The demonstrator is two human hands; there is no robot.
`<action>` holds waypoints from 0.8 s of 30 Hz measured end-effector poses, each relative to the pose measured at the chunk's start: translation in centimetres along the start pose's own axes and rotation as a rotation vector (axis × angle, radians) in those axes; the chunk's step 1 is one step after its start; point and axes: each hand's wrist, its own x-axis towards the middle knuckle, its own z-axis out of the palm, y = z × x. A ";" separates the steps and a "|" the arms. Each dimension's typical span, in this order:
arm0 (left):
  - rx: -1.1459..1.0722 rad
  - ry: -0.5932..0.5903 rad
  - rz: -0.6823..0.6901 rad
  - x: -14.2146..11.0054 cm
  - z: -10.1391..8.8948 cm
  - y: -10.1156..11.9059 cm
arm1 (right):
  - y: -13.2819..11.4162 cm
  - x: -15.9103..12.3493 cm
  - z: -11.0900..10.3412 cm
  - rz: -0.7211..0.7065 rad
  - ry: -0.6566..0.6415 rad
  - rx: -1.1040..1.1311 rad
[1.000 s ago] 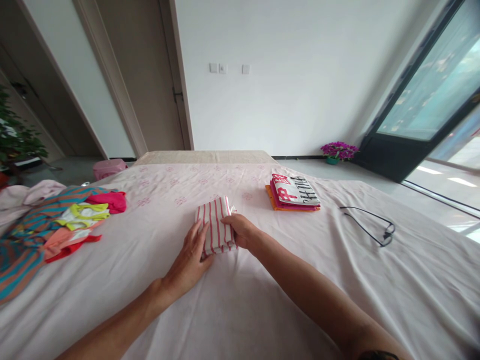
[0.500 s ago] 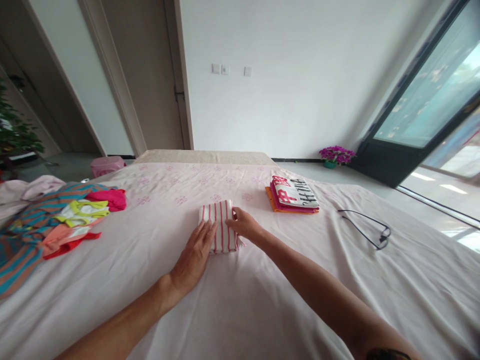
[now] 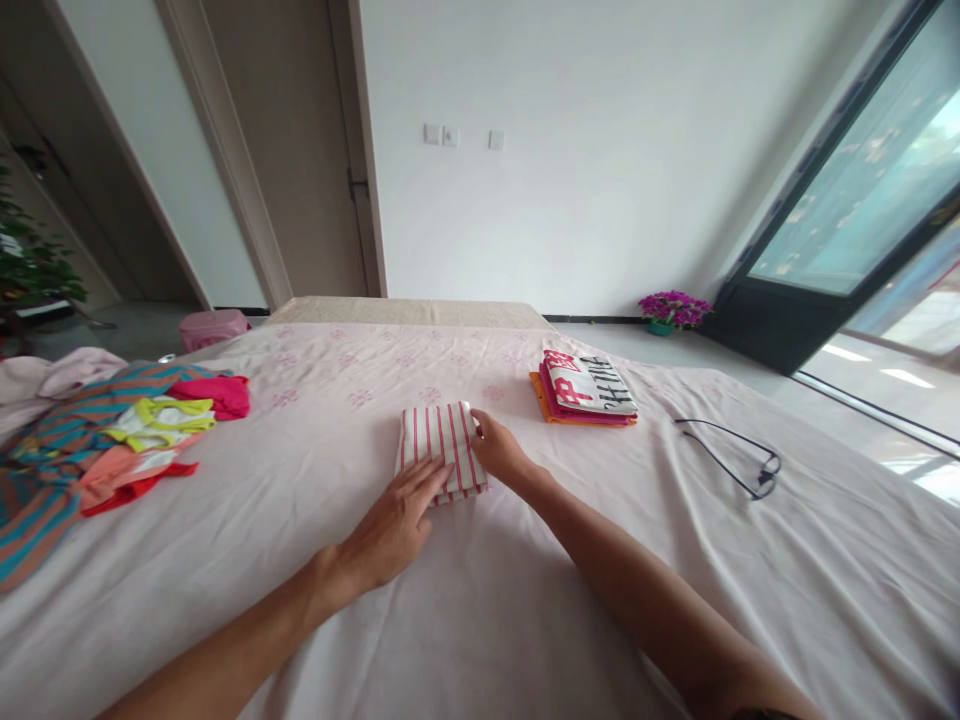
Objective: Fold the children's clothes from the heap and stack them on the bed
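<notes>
We count one striped cloth (image 3: 439, 435), folded into a thick block on the middle of the pink bedsheet (image 3: 457, 620). To its right we have one folded stack (image 3: 589, 390) in three colours, white printed cloth over magenta over orange, and farther right one pair of glasses (image 3: 766, 478), its arms spread. To the left lies one loose heap of clothes (image 3: 45, 480); its pieces overlap too much for us to count. We make out three wall plates (image 3: 496, 140) and one pot of purple flowers (image 3: 675, 308).

Our left hand (image 3: 391, 522) is spread nearly flat, fingers together, resting over the cloth's near left part. Our right hand (image 3: 499, 450) touches its right edge with bent fingers; we cannot tell whether they grip it.

The red stripes run away from us, far ends leaning slightly left, and the block's long axis seems to follow them.
</notes>
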 end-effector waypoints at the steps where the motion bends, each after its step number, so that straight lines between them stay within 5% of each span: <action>1: -0.017 0.026 -0.009 -0.1 -0.4 0.2 | -0.2 -0.1 -0.1 0.000 -0.008 -0.008; 7: 0.094 0.260 -0.013 -2.1 -3.1 -0.2 | -1.7 -2.6 -2.2 -0.041 0.057 -0.170; 14: 0.316 0.250 0.179 -3.3 -4.2 -0.7 | -2.2 -6.7 -4.0 -0.545 -0.067 -0.286; 24: 0.620 0.129 0.128 -1.1 -2.9 1.5 | -2.3 -6.6 -1.7 -0.411 0.083 -0.429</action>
